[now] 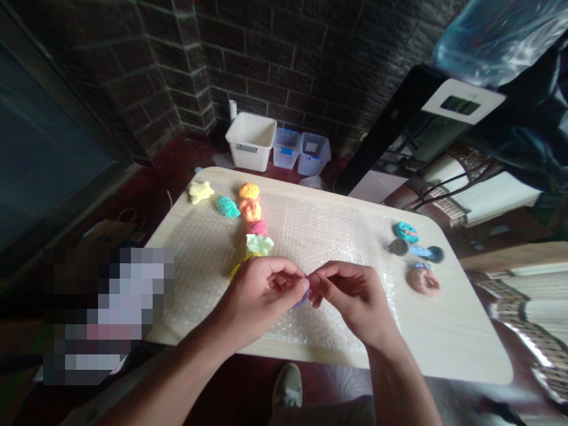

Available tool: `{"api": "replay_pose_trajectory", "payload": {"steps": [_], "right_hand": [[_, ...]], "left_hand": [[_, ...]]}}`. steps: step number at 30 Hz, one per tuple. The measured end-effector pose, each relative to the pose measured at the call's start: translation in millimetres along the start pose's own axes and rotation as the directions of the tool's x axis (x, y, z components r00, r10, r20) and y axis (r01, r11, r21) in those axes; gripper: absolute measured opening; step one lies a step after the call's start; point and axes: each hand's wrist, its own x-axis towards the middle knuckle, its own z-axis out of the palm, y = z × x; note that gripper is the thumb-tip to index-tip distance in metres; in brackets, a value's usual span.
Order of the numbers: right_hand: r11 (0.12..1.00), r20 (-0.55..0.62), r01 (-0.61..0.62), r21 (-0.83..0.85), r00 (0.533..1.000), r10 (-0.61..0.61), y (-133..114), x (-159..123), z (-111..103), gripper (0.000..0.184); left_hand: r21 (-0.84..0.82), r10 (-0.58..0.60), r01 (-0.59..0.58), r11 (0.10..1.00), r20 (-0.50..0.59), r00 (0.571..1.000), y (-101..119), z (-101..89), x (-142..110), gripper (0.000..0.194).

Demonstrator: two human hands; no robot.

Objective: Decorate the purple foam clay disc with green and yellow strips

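Fingertips pinched together, left hand touching right hand; whether anything is clamped cannot be determined
Purple piece between hands, partly hidden; bubble wrap beneath, on table; light-green piece left; dumbbell-shaped piece right; white bin far

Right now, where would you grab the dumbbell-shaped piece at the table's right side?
I'd take the dumbbell-shaped piece by its light-blue middle, from straight above, pinching across its width. It lies flat, and that part is narrower than the dark ends. Coming in level looks tighter: the teal round piece sits just beyond, the pinkish piece just nearer.
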Motion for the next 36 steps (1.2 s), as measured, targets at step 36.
{"api": "replay_pose_trajectory", "payload": {"steps": [36], "right_hand": [[0.962, 0.058, 0.198, -0.187, 0.980, -0.190, -0.6, -5.0, -5.5, 0.007]], "left_hand": [[-0.124, -0.142, 0.143, 0.982, 0.016, 0.990, 5.6, -0.1, 4.5, 0.019]]}}
